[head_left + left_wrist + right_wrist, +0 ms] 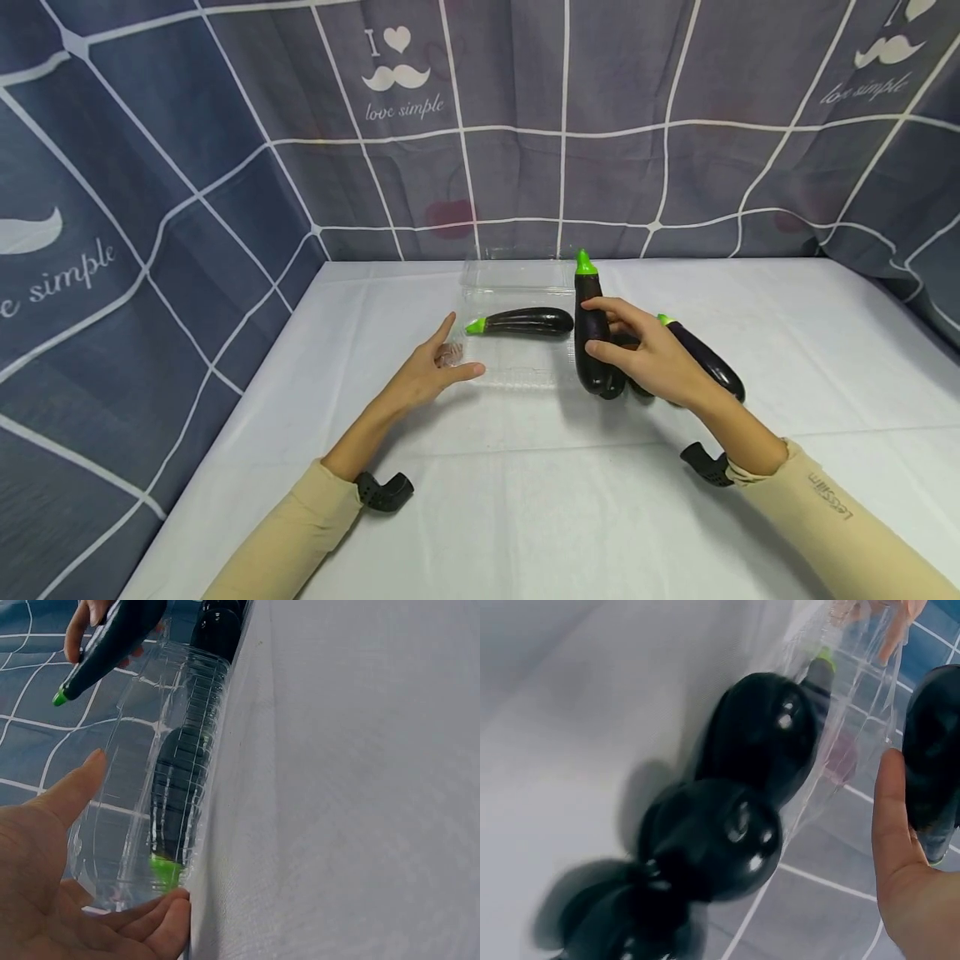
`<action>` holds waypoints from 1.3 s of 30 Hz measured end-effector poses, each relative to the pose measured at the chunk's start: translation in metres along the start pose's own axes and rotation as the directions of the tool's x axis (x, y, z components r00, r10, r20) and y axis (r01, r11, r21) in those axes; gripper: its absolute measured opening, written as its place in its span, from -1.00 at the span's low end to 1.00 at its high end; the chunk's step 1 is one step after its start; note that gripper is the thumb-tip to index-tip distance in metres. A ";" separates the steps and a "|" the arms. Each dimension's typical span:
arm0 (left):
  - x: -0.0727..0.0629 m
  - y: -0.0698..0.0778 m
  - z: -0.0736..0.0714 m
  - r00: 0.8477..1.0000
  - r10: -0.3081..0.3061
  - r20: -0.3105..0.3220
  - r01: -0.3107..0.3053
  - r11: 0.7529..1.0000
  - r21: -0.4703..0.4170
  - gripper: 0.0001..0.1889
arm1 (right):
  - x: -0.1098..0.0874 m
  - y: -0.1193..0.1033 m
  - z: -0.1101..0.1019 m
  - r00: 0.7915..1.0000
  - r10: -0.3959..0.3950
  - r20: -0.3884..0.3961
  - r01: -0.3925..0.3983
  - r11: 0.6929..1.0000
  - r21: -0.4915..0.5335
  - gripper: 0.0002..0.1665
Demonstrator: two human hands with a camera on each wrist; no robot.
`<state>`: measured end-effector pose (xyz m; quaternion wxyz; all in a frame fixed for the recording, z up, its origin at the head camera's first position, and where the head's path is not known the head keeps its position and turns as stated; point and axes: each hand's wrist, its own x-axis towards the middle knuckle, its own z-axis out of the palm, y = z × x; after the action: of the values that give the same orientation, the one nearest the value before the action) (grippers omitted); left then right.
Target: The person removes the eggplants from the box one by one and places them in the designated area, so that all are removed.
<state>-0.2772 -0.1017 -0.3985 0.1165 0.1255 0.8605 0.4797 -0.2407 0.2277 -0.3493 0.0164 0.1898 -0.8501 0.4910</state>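
My right hand (648, 350) grips a dark purple eggplant (591, 333) with a bright green stem end, thumb on one side and fingers on the other. The eggplant is raised at the right end of a clear plastic container (517, 367), its stem toward the back. Inside the container another eggplant (528, 321) lies crosswise, green end to the left. At the container's left end is my left hand (423, 375), thumb and index finger spread. In the left wrist view its other fingers (169, 922) touch the container's end wall, low by the table.
Several more eggplants lie right of the container, partly hidden under my right hand; one eggplant (705, 358) shows at the far right. The container's clear lid (517, 273) stands open at the back. A grey checked curtain (517, 175) borders the white-covered table (510, 517).
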 end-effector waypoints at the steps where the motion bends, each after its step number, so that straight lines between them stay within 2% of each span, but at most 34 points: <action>1: 0.000 0.000 0.000 1.000 0.002 -0.001 -0.002 1.000 0.002 0.10 | -0.002 0.001 -0.002 1.000 0.003 -0.004 -0.003 1.000 -0.021 -0.41; 7: 0.001 0.001 0.000 1.000 0.000 0.002 0.000 1.000 0.001 0.10 | -0.011 0.005 -0.015 1.000 0.017 -0.015 -0.019 0.996 -0.086 -0.42; 10: 0.000 0.000 0.000 1.000 0.001 0.002 -0.001 1.000 -0.001 0.09 | -0.016 0.006 -0.020 1.000 0.006 -0.014 -0.007 0.996 -0.090 -0.42; 16: -0.001 -0.001 0.001 1.000 -0.005 0.011 0.005 1.000 -0.020 0.09 | -0.029 0.009 -0.037 1.000 -0.010 -0.029 0.005 0.986 -0.168 -0.41; 19: -0.001 0.000 0.001 1.000 0.000 0.020 0.001 0.999 -0.034 0.08 | -0.036 0.013 -0.048 0.999 0.011 -0.047 -0.020 0.983 -0.184 -0.40; 26: -0.001 0.001 0.001 1.000 0.003 0.018 -0.003 0.999 -0.041 0.08 | -0.049 0.021 -0.074 0.988 0.112 -0.103 -0.133 0.964 -0.232 -0.38; 34: -0.002 0.001 0.001 1.000 -0.006 0.017 0.007 0.999 -0.037 0.08 | -0.058 0.039 -0.104 0.975 0.192 -0.108 -0.214 0.942 -0.257 -0.30; 39: -0.001 0.001 0.001 1.000 -0.005 0.016 0.005 1.000 -0.023 0.08 | -0.064 0.057 -0.121 0.971 0.216 -0.106 -0.236 0.938 -0.254 -0.30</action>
<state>-0.2754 -0.1004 -0.3981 0.1258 0.1258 0.8542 0.4885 -0.2200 0.3739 -0.3476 0.0176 0.0681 -0.9228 0.3787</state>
